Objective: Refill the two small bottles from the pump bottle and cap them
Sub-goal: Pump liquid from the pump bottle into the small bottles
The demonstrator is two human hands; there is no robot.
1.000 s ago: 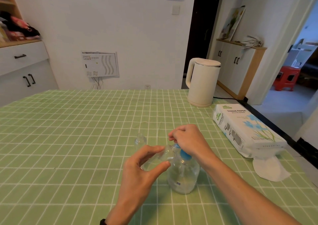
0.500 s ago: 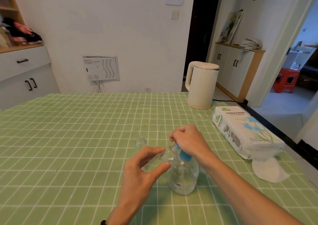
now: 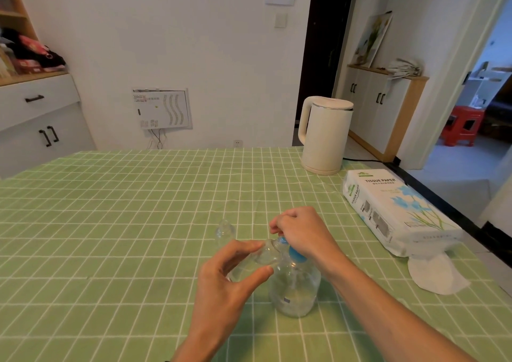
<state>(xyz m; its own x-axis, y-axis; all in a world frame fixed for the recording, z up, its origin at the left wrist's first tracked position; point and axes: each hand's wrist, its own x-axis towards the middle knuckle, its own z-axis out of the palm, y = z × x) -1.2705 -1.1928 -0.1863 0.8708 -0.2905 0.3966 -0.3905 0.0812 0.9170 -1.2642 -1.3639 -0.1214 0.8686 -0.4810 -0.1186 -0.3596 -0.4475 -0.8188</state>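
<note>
Toward the near edge of the table (image 3: 110, 223), right of centre: pump bottle (image 3: 295, 289) upright, long axis vertical.
The right hand (image 3: 302, 232) arches over it, fingers curled round the blue pump head (image 3: 294, 254). The left hand (image 3: 230, 281) pinches the held small bottle (image 3: 263, 253) between thumb and fingers; the bottle is tilted, its mouth pointing up and right at the spout. The second small bottle (image 3: 225, 230) stands upright just beyond.

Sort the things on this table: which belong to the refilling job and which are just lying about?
In the job: pump bottle, right hand holding its blue pump head; tilted small bottle at the nozzle, held by left hand; second small bottle standing behind.
Lying about: kettle, tissue pack, loose tissue.
</note>
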